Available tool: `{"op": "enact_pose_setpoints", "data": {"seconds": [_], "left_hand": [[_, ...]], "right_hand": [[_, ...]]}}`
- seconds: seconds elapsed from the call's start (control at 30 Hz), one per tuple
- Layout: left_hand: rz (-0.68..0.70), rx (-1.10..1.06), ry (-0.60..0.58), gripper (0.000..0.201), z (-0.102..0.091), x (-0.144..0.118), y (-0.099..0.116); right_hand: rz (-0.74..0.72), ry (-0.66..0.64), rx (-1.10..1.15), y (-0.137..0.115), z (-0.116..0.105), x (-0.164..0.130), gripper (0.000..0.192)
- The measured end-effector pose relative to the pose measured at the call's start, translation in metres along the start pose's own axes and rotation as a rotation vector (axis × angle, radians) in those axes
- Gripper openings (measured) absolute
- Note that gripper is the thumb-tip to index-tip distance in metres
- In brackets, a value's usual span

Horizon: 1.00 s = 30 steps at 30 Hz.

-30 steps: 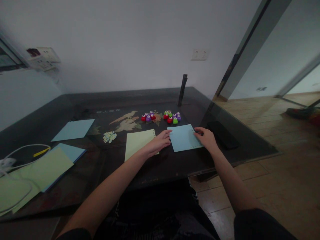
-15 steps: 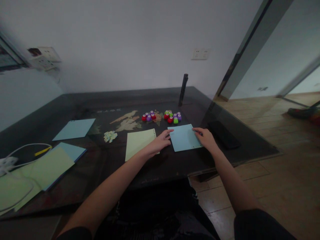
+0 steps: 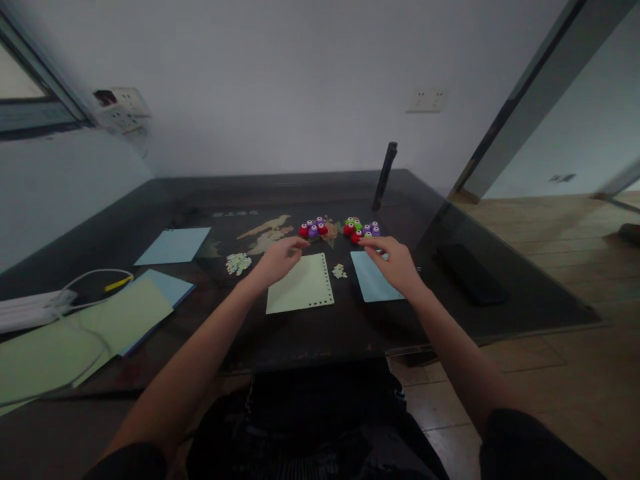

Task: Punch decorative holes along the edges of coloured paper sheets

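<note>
My left hand (image 3: pixel 280 260) hovers at the upper left corner of a pale green sheet (image 3: pixel 299 287) with a row of holes along its edges. Its thumb and forefinger are slightly apart, with nothing visible between them. My right hand (image 3: pixel 394 263) is over a light blue sheet (image 3: pixel 373 280) and covers much of it. Its fingertips reach the front of a cluster of small red, green and purple round-topped pieces (image 3: pixel 356 236); I cannot tell whether they touch. Beyond my left hand stands a similar red and purple cluster (image 3: pixel 313 231). Small paper bits (image 3: pixel 339 271) lie between the sheets.
More paper bits (image 3: pixel 239 264) are piled left of the green sheet. Further left are a blue sheet (image 3: pixel 173 246), stacked green and blue paper (image 3: pixel 100 327) and a white cable (image 3: pixel 80 307). A black flat object (image 3: pixel 467 273) lies right; a dark upright post (image 3: pixel 385 177) stands behind.
My left hand has moved left off the blue sheet's edge, uncovering the small paper bits. My right hand has gone from the blue sheet's right side to its upper left, near the coloured pieces.
</note>
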State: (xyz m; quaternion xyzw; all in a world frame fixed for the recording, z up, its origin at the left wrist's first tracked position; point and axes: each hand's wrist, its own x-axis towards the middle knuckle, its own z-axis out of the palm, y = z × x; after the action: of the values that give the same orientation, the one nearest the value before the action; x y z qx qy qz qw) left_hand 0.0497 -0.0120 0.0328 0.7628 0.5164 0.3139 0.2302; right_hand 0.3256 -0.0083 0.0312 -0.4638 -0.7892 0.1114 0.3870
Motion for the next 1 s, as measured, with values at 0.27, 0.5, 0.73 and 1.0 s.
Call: {"op": "enact_pose_setpoints", "data": {"seconds": [0.27, 0.5, 0.73, 1.0], "left_hand": [[0.011, 0.358, -0.050, 0.030, -0.007, -0.009, -0.062], [-0.078, 0.546, -0.142, 0.066, 0.005, -0.014, -0.059], [-0.047, 0.525, -0.119, 0.065, 0.008, -0.012, -0.068], [-0.021, 0.448, -0.087, 0.062, 0.007, -0.012, -0.070]], "right_hand": [[-0.130, -0.434, -0.285, -0.034, 0.081, 0.045, 0.035], [-0.156, -0.500, -0.443, -0.028, 0.092, 0.038, 0.048], [-0.142, -0.472, -0.418, -0.024, 0.097, 0.036, 0.053], [-0.149, -0.349, -0.323, -0.013, 0.102, 0.035, 0.046]]}}
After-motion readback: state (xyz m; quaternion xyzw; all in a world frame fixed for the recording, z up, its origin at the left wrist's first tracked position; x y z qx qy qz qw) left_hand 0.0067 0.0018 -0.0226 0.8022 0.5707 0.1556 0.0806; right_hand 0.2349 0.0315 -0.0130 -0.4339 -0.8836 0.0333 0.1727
